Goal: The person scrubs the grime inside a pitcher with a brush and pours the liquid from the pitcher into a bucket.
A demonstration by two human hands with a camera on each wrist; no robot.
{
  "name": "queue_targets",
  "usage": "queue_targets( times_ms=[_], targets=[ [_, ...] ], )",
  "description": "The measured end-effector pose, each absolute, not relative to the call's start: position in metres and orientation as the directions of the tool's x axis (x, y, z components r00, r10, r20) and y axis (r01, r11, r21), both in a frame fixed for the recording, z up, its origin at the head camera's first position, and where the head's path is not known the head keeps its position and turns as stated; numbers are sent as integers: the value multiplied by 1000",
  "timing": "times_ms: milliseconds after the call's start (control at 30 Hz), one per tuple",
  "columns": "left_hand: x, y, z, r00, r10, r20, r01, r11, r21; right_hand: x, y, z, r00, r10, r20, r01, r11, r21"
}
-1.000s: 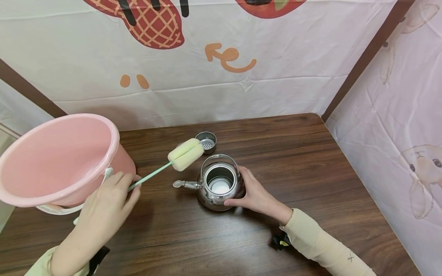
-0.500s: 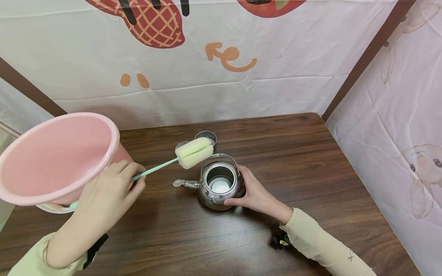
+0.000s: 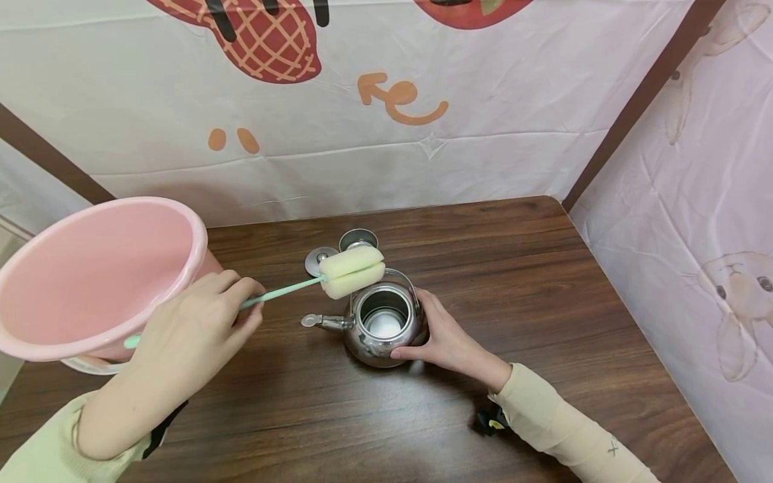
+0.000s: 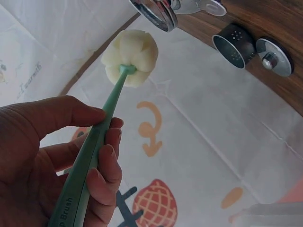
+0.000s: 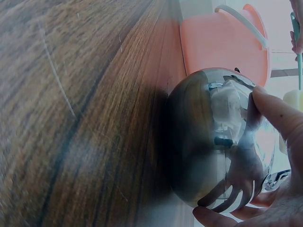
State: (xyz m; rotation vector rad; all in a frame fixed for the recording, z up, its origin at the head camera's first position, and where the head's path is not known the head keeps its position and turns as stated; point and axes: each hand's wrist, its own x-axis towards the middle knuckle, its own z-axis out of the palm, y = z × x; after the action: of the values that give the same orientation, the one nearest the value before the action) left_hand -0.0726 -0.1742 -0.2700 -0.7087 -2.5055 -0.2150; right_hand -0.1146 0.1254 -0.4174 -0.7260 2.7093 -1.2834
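My left hand (image 3: 202,329) grips the green handle of a cup brush (image 3: 352,270) with a pale yellow sponge head. In the left wrist view the thumb lies along the handle (image 4: 78,182) and the fingers curl round it; part of the printing reads "Brush". The sponge hovers above the back left of a shiny steel teapot (image 3: 377,352), overlapping its raised hoop handle in the head view. The teapot stands upright and lidless on the table, spout to the left. Around its right side curves my right hand (image 3: 443,339), thumb in front; the right wrist view shows fingers on its polished body (image 5: 199,142).
Behind the teapot sit a steel strainer cup (image 3: 357,238) and a round lid (image 3: 315,260) with a knob. A large pink bucket (image 3: 202,251) occupies the left of the wooden table (image 3: 513,268). A printed cloth (image 3: 314,181) hangs along the back edge.
My left hand has carried the brush rightward, from left of the teapot to above its back left edge, uncovering the lid. The right hand and teapot stay put.
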Motion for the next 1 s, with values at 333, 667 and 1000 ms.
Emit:
queue_targets(
  times_ms=[333,667,1000],
  targets=[
    [-72,-170,-264,-713,474,516,549,836,-9,-114,125,-417,-894,-430,124,-371,557,-743],
    [-72,-165,-262,-666,529,526,599,800,-46,-114,126,-417,-895,-429,125,-371,556,-743],
    [-72,-158,-260,-686,553,472,593,802,-78,-114,125,-417,-894,-431,121,-370,558,-743]
  ],
)
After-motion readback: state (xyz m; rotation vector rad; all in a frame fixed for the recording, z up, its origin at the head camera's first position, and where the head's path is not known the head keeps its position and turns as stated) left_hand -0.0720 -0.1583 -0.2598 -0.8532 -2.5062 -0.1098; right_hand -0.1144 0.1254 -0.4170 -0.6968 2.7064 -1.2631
